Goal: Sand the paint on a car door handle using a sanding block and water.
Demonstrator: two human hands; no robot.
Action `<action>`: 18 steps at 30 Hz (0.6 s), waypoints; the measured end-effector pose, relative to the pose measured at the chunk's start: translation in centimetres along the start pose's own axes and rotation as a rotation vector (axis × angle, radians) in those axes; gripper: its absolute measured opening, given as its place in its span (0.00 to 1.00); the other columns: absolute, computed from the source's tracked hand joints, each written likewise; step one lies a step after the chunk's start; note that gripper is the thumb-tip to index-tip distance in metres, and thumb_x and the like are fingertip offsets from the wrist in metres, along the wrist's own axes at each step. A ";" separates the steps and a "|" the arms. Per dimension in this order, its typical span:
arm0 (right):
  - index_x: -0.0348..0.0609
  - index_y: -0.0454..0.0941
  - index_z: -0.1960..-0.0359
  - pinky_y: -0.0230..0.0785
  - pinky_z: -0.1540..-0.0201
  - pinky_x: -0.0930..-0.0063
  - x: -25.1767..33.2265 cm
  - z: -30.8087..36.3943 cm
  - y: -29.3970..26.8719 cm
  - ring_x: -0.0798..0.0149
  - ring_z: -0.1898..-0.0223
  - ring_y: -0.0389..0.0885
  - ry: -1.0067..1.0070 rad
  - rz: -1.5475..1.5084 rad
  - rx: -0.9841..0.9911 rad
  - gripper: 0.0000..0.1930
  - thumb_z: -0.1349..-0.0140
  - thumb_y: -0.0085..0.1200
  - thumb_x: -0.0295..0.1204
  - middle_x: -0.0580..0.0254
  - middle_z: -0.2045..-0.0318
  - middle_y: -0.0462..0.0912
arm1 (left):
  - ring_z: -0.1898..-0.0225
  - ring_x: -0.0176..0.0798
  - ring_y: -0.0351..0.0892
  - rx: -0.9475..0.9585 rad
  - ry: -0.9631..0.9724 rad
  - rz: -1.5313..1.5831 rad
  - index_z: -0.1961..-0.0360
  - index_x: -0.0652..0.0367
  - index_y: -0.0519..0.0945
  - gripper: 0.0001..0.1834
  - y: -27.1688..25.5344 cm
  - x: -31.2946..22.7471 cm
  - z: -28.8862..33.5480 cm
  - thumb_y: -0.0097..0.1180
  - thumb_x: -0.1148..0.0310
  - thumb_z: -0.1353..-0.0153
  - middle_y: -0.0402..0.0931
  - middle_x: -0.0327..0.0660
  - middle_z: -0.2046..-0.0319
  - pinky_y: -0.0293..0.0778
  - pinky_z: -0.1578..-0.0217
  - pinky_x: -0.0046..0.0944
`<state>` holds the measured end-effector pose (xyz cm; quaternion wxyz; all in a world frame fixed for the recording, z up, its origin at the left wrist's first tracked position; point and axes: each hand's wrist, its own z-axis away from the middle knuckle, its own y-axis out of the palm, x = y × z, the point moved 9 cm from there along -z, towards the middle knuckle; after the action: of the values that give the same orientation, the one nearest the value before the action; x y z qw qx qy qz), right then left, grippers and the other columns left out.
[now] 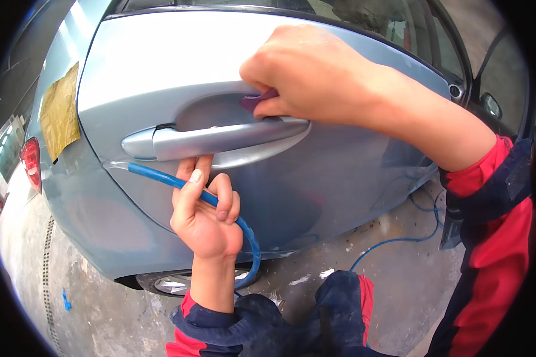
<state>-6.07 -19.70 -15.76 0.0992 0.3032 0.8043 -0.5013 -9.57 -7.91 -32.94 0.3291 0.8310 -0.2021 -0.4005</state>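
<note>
A silver-blue car door [220, 208] fills the middle, with its pull handle [214, 141] standing out across it. My left hand [207, 208] is below the handle, closed round a blue hose [161, 174]. Two of its fingers reach up behind the handle. Clear water seems to run from the hose's end over the panel seam. My right hand [309, 74] is over the handle's right part, its fingers bent round a folded purple piece [257, 100] that looks like sandpaper. The piece is at the recess behind the handle; most of it is hidden in the fingers.
A yellowish sheet [61, 113] lies on the rear panel, above the red tail light [31, 165]. The window [363, 18] is above the door. Below are a wheel [173, 284] and the wet, spotted floor [125, 321], where more blue hose [393, 240] lies at right.
</note>
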 end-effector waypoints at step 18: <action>0.40 0.72 0.80 0.66 0.75 0.61 -0.8 5.1 0.0 0.50 0.80 0.75 0.156 -0.106 -0.432 0.22 0.45 0.78 0.35 0.56 0.82 0.76 | 0.84 0.28 0.59 -0.021 0.024 0.018 0.26 0.71 0.66 0.32 -0.7 -0.6 0.1 0.47 0.69 0.29 0.72 0.61 0.28 0.55 0.86 0.27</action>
<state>-6.16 -24.47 -17.82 0.0728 0.2698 0.9130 -0.2972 -9.96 -7.14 -33.17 0.3438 0.8304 -0.2014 -0.3895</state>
